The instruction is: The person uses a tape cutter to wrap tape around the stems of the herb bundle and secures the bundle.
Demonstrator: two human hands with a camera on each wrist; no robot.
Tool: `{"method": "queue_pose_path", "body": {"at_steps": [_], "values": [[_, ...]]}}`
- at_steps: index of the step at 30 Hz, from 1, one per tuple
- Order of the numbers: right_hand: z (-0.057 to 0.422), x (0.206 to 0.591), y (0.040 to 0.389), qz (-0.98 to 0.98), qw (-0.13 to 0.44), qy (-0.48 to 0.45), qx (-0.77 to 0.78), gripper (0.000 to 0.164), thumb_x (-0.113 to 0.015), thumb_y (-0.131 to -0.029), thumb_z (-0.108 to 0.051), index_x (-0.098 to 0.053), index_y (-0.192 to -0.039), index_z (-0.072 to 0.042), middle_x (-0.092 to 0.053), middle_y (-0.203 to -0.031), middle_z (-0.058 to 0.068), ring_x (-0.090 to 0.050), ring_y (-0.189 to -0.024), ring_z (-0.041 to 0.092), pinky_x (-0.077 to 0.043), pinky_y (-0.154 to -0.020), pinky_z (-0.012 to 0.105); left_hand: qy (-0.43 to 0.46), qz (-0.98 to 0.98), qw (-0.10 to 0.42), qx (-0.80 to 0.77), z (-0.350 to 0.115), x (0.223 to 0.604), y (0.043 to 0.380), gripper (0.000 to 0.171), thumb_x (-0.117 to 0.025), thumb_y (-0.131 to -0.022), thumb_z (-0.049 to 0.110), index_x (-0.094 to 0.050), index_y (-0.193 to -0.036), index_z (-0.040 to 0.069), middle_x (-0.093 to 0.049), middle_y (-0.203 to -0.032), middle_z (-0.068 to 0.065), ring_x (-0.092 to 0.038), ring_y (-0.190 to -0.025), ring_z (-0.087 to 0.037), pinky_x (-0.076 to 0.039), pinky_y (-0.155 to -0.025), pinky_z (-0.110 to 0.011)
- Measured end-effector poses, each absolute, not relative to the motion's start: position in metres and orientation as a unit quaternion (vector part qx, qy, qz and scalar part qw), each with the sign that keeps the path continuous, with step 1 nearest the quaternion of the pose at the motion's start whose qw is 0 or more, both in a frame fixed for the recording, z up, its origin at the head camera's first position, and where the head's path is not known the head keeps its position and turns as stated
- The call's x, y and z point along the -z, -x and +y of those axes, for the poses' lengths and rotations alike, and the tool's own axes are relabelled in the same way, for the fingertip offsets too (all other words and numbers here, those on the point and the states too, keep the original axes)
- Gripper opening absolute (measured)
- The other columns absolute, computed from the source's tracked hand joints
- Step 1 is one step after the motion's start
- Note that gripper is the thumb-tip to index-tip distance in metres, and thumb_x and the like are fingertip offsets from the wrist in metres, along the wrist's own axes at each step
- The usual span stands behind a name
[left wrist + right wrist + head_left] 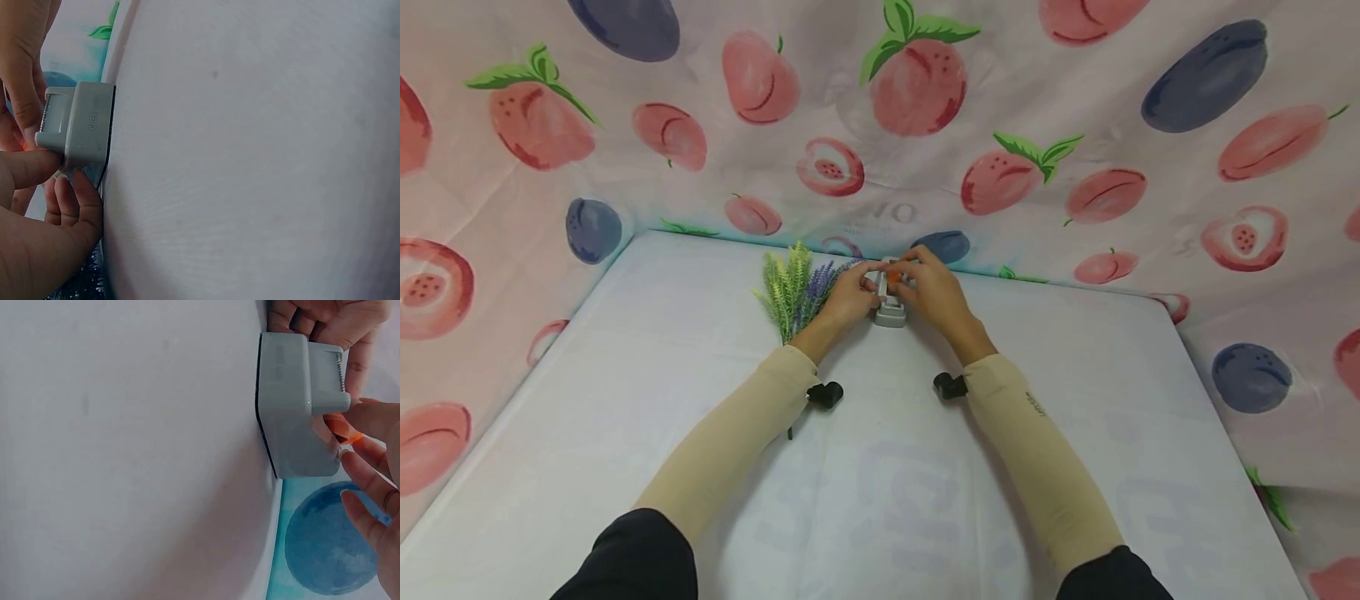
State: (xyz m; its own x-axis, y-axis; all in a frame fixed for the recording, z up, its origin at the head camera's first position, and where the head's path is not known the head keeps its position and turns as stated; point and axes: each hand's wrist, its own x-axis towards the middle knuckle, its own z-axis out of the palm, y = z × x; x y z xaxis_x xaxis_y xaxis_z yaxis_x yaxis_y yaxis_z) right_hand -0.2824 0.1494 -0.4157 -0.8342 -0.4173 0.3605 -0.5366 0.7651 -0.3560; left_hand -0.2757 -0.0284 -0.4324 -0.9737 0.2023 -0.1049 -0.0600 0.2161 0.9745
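Note:
A grey tape dispenser (891,317) stands near the table's back edge, its toothed cutter end towards me. My left hand (848,300) grips its left side, the thumb at the top by the cutter and the other fingers curled low against the side in the left wrist view. From the right, my right hand (938,296) reaches over the dispenser. Its thumb and fingers pinch at an orange tape core (340,428) in the dispenser's opening, in the right wrist view. The core is partly hidden behind the fingers and the grey body.
Artificial flower sprigs, yellow-green (788,287) and purple (817,290), lie left of the dispenser, partly under my left forearm. A fruit-print cloth (835,92) rises behind the white table (880,500) and along its sides.

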Motion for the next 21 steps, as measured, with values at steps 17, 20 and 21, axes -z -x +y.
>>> {"method": "queue_pose_path", "body": {"at_steps": [17, 20, 21], "values": [[0.1432, 0.4072, 0.2846, -0.914, 0.078, -0.216, -0.335, 0.005, -0.075, -0.093, -0.011, -0.076, -0.096, -0.008, -0.060, -0.113, 0.008, -0.064, -0.098, 0.026, -0.054, -0.086, 0.040, -0.049, 0.785, 0.095, -0.610, -0.0286, 0.4307, 0.2750, 0.058, -0.064, -0.093, -0.010, -0.059, -0.143, 0.019, -0.053, -0.096, -0.008, -0.048, -0.077, -0.019, -0.043, -0.063, -0.029], [0.1428, 0.4075, 0.2859, -0.913, 0.075, -0.208, -0.344, 0.004, -0.075, -0.092, -0.012, -0.076, -0.094, -0.008, -0.060, -0.113, 0.007, -0.065, -0.096, 0.026, -0.054, -0.085, 0.040, -0.050, 0.787, 0.094, -0.608, -0.0286, 0.4309, 0.2751, 0.058, -0.064, -0.092, -0.009, -0.059, -0.143, 0.019, -0.053, -0.097, -0.009, -0.048, -0.077, -0.019, -0.043, -0.063, -0.029], [0.1428, 0.4079, 0.2863, -0.912, 0.075, -0.207, -0.346, 0.004, -0.075, -0.092, -0.012, -0.075, -0.094, -0.008, -0.060, -0.113, 0.007, -0.065, -0.096, 0.026, -0.054, -0.084, 0.040, -0.050, 0.787, 0.094, -0.608, -0.0286, 0.4309, 0.2751, 0.058, -0.064, -0.092, -0.009, -0.059, -0.143, 0.018, -0.053, -0.097, -0.009, -0.047, -0.077, -0.019, -0.043, -0.063, -0.029]]}}
